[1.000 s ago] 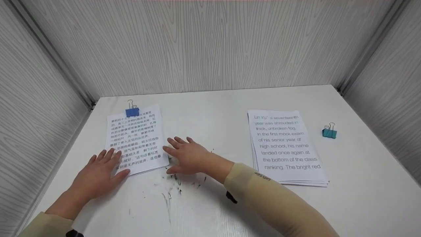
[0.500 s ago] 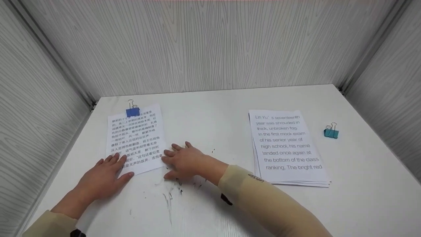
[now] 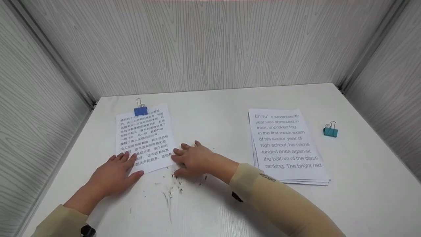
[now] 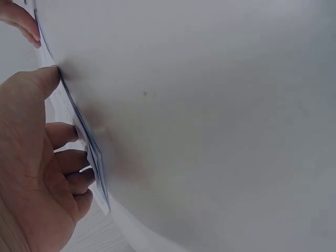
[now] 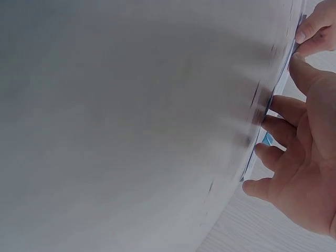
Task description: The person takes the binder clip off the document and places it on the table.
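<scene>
We rest our left hand (image 3: 113,172) flat, fingers straight, on the near left corner of the clipped stack of Chinese-text pages (image 3: 144,140) lying on the left of the white table (image 3: 213,108). Our right hand (image 3: 194,159) lies open too, fingertips touching the stack's near right edge. A blue binder clip (image 3: 140,110) holds the stack's far edge; a second stack (image 3: 286,144) and a teal clip (image 3: 330,131) lie well apart at right.

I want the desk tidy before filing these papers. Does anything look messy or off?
Yes. Dark scuff marks streak the white table just below the clipped Chinese stack. The teal binder clip lies loose beside the unclipped English stack.
</scene>
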A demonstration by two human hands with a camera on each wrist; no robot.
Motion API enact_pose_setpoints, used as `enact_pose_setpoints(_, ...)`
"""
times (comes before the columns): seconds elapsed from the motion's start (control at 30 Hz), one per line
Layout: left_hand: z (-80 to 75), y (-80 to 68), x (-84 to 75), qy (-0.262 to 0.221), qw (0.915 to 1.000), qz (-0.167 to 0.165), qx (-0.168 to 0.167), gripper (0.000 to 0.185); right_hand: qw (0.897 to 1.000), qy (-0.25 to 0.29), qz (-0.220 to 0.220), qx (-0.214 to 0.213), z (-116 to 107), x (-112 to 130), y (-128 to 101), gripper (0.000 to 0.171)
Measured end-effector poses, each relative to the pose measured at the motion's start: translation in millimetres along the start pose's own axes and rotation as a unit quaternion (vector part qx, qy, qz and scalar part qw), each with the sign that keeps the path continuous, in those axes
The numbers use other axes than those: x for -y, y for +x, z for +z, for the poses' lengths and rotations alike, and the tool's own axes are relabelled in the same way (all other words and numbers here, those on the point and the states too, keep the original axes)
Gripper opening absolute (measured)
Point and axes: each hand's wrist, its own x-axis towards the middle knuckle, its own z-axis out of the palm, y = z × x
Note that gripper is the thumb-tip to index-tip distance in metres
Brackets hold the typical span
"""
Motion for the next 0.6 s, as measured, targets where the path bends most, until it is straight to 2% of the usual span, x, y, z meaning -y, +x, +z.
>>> enact_pose_setpoints(0.4,0.5,16.7,-24.5,0.005,0.9998,0.020,0.002,0.075,1.000,-0.015,-0.010,0.000,1,-26,-25,0.069)
enact_pose_setpoints(0.6,1.5,23.9,-39.2,0.011,0.9992,0.038,0.001,0.072,1.000,-0.004,-0.008,0.003,2,-38,-40,0.067)
